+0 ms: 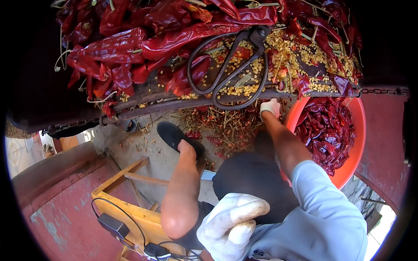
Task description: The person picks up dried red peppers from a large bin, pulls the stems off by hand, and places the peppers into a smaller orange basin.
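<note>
Gloved left hand [233,224], curled, and right hand [271,107], beside tub [359,139], are listed, neither grip discernible; dried peppers [114,45], heaped on table [174,105] and in tub, are judged light, slick, brittle, best held stem-end.

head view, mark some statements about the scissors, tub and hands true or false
1. The left hand wears a white glove. True.
2. The tub holds red peppers. True.
3. The tub is blue. False: it is orange-red.
4. The scissors lie among loose seeds. True.
5. The left hand holds the scissors. False: they lie apart from it.
6. The right hand is inside the tub. False: it is left of the tub.
</note>
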Demonstrator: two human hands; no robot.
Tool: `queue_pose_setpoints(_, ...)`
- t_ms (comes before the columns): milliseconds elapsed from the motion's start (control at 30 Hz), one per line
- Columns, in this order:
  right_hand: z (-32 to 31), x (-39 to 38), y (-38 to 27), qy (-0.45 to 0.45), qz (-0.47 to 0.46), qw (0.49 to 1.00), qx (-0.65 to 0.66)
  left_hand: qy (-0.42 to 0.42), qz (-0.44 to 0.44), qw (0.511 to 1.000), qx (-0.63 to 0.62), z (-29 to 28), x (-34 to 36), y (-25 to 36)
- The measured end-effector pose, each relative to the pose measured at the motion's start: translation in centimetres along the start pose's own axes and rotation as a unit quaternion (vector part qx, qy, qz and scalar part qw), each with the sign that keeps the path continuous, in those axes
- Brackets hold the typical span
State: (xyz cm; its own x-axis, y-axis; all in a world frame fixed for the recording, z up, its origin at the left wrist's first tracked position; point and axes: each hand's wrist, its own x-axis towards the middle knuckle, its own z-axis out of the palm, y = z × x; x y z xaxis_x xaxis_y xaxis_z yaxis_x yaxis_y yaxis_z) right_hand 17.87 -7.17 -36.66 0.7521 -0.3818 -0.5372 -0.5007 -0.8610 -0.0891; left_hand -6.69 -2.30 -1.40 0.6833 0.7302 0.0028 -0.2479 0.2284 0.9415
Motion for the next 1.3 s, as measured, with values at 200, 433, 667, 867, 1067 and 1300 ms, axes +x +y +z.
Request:
queue_pose_setpoints(200,0.6,-3.4,2.5,0.019,-0.211,0.968,0.134,0.008,-0.045,0.999,0.008,0.7,-0.1,0.6)
queue_pose_setpoints(433,3.2,-3.8,3.5,0.0,-0.328,0.929,-0.173,-0.017,-0.126,0.987,0.1,0.8,1.2,2.3)
queue_pose_setpoints(667,-1.0,-5.0,2.2,-0.055,-0.274,0.959,-0.046,0.069,-0.081,0.991,0.076,2.1,0.7,1.4)
queue_pose_setpoints(867,-7.0,-8.5,5.7,-0.312,-0.221,0.878,0.288,0.086,-0.056,0.994,0.035,2.3,1.0,1.1)
queue_pose_setpoints(1067,-18.5,-13.6,8.6,-0.458,-0.17,0.744,0.455,0.091,-0.016,0.995,0.048,2.8,1.6,1.1)
queue_pose_setpoints(1300,-26.8,-18.3,8.8,-0.467,-0.253,0.657,0.535,0.013,0.115,0.96,0.256,3.0,1.6,0.2)
